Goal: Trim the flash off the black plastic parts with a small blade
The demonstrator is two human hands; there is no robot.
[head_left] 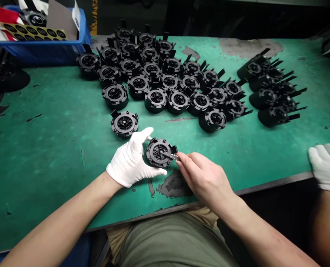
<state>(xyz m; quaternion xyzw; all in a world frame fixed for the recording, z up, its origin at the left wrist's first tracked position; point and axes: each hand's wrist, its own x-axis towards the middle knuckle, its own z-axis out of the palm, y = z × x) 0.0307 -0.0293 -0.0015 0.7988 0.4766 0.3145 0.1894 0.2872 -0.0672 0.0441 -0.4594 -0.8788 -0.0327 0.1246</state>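
Note:
A black round plastic housing (157, 158) with a ringed, spoked face lies in front of me on the green table. Curved around its left side, my left hand (131, 159), in a white glove, holds it between thumb and fingers. My right hand (205, 176) is bare and pinches a thin, pointed metal tool (172, 156), whose exact kind I cannot make out. The tool's tip reaches the centre of the housing's face. Just behind my left hand stands another such housing (124, 123), face up and apart from the fingers.
Several rows of similar black housings (156, 97) stand across the table (70, 148). More lie tilted at the right (273, 113). A blue bin (48, 52) at the back left holds papers and a sticker sheet. Another person's white-gloved hand (327, 167) rests at the right edge.

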